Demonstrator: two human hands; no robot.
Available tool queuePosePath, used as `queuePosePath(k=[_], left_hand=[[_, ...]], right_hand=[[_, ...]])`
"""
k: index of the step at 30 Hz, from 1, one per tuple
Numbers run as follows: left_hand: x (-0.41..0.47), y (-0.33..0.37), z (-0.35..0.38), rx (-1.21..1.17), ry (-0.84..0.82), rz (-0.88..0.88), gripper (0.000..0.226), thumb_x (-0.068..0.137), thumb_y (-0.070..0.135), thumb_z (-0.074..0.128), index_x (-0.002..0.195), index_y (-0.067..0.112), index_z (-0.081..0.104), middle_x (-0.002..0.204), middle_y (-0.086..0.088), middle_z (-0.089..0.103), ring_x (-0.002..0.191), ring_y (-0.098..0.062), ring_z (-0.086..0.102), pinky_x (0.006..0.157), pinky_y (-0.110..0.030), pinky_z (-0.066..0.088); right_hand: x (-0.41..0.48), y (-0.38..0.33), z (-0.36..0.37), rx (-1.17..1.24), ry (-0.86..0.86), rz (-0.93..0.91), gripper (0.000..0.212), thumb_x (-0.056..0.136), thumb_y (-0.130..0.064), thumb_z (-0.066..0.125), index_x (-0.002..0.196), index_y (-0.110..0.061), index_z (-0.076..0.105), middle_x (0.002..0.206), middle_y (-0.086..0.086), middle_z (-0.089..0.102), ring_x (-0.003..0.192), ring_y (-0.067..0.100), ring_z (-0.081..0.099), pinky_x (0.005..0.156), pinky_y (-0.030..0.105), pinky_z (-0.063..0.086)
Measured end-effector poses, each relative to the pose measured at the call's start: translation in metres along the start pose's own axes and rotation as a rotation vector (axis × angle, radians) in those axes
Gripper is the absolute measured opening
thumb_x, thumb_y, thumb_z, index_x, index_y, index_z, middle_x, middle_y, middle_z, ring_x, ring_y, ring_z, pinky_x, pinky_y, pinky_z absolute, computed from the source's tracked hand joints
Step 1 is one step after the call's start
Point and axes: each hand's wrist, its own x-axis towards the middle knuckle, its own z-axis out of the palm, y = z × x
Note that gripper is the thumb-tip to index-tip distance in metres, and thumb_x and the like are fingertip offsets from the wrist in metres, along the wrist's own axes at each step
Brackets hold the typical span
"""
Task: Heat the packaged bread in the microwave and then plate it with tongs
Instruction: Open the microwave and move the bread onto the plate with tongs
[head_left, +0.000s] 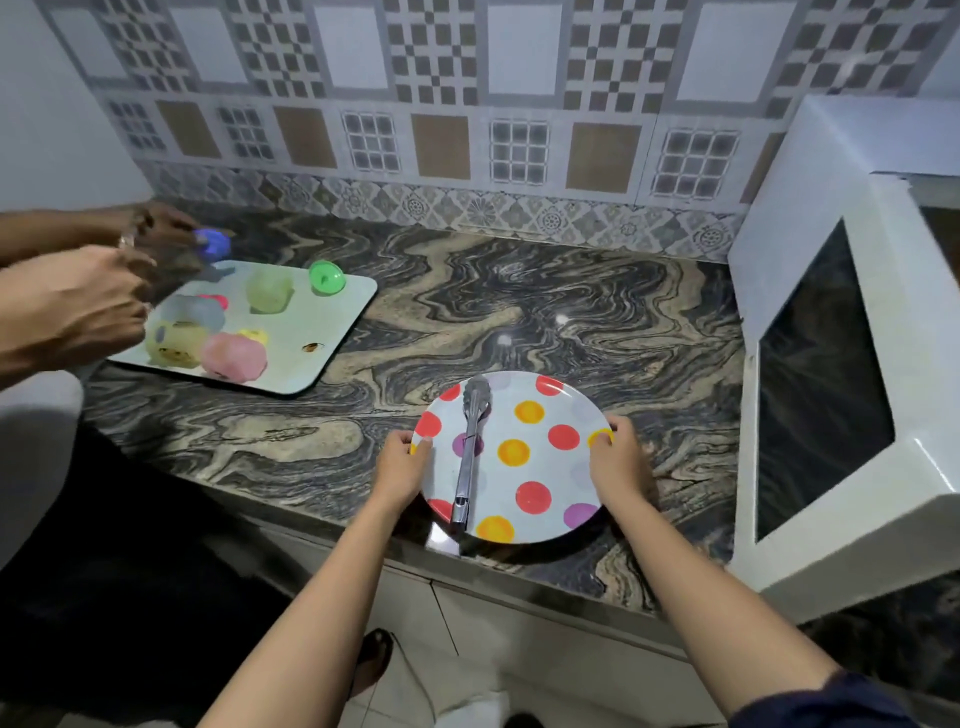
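A: What does the person at the table have hold of?
B: A round white plate (550, 470) with red, orange and purple dots. It sits on the dark marbled table (519, 301), close to the front edge. The left hand (402, 460) grips its left rim and the right hand (615, 457) grips its right rim. On each hand the fingers (621, 427) curl round the edge and the thumb presses on top.
A: And the tongs?
B: Metal tongs (470, 447) lie on the left half of the plate, arms together. The tips point towards the wall and the handle end reaches the near rim. Neither hand touches them.
A: Where is the microwave?
B: The white microwave (831, 389) stands on the table just to the right of the plate, its dark door window turned towards it.
A: Anything else?
B: At the far left a pale tray (332, 322) rests on the table, well apart from the plate. It carries small coloured containers, blurred, perhaps plastic cups, with a green one (326, 275) near its back edge. A second person's hands (78, 301) reach over the tray, and one holds something small and blue (214, 243)
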Motion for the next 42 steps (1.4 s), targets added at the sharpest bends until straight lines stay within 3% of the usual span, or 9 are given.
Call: queuePosePath(k=[4,10,17,22,28,32,35,39,42], left_hand=[[-0.001,-0.002,0.003,-0.165,0.018,-0.004,0.019,0.094,0.020,0.051,0.102,0.009,0.038,0.086,-0.001,0.047,0.082,-0.019,0.046,0.062,-0.026,0.035],[-0.014,0.004,0.005,-0.310,0.010,0.070,0.045,0.093,0.005,0.050,0.137,0.006,0.040,0.120,-0.002,0.051,0.109,-0.015,0.049,0.090,-0.026,0.041],[-0.046,-0.001,-0.022,-0.358,0.051,0.085,0.052,0.093,0.004,0.052,0.142,0.006,0.036,0.143,-0.009,0.046,0.129,-0.023,0.045,0.104,-0.028,0.037],[-0.083,-0.013,-0.050,-0.374,0.125,0.104,0.050,0.091,0.002,0.053,0.139,0.008,0.042,0.137,-0.007,0.052,0.122,-0.018,0.051,0.096,-0.021,0.037],[-0.133,-0.030,-0.077,-0.419,0.176,0.117,0.048,0.091,0.001,0.053,0.138,0.004,0.042,0.126,0.002,0.053,0.113,-0.012,0.051,0.096,-0.024,0.039],[-0.168,-0.043,-0.091,-0.400,0.214,0.100,0.045,0.089,0.004,0.056,0.134,0.008,0.051,0.126,-0.005,0.061,0.115,-0.019,0.057,0.104,-0.038,0.043],[-0.199,-0.043,-0.095,-0.407,0.239,0.131,0.038,0.089,0.001,0.054,0.126,0.010,0.057,0.107,0.004,0.064,0.104,-0.016,0.059,0.096,-0.031,0.045],[-0.246,-0.044,-0.092,-0.415,0.270,0.156,0.033,0.088,0.003,0.055,0.120,0.010,0.061,0.109,-0.005,0.068,0.103,-0.023,0.062,0.093,-0.037,0.048],[-0.296,-0.041,-0.078,-0.417,0.300,0.200,0.032,0.087,-0.002,0.051,0.096,0.026,0.066,0.088,0.002,0.068,0.083,-0.016,0.061,0.075,-0.029,0.050]], right_hand=[[0.002,0.002,0.008,0.146,0.013,-0.054,0.029,0.096,-0.013,0.036,0.118,-0.017,0.054,0.113,0.012,0.063,0.098,0.032,0.058,0.073,0.035,0.043],[0.001,0.002,0.003,0.376,-0.020,-0.084,0.038,0.098,-0.010,0.039,0.133,-0.014,0.052,0.133,0.006,0.056,0.118,0.026,0.053,0.085,0.027,0.042],[-0.033,-0.003,-0.003,0.508,-0.033,-0.111,0.039,0.096,-0.004,0.040,0.133,-0.006,0.052,0.138,0.007,0.052,0.128,0.023,0.047,0.094,0.022,0.038],[-0.072,-0.002,-0.005,0.590,-0.069,-0.114,0.039,0.095,-0.003,0.042,0.132,-0.007,0.054,0.136,0.008,0.054,0.127,0.025,0.049,0.101,0.034,0.043],[-0.121,0.003,-0.011,0.632,-0.117,-0.126,0.038,0.096,-0.004,0.046,0.132,-0.006,0.053,0.137,0.008,0.053,0.127,0.025,0.049,0.098,0.030,0.042],[-0.152,0.013,-0.019,0.652,-0.152,-0.135,0.039,0.094,-0.002,0.047,0.132,-0.007,0.054,0.133,0.006,0.055,0.124,0.024,0.051,0.089,0.025,0.042],[-0.170,0.022,-0.029,0.657,-0.166,-0.136,0.040,0.092,-0.004,0.049,0.131,-0.011,0.056,0.133,0.004,0.056,0.123,0.024,0.053,0.096,0.033,0.046],[-0.190,0.042,-0.051,0.686,-0.200,-0.130,0.040,0.092,-0.002,0.049,0.130,-0.012,0.057,0.131,0.003,0.058,0.119,0.023,0.055,0.095,0.033,0.047],[-0.205,0.067,-0.074,0.698,-0.235,-0.133,0.040,0.091,-0.002,0.048,0.129,-0.013,0.058,0.127,0.005,0.061,0.112,0.024,0.059,0.093,0.038,0.051]])
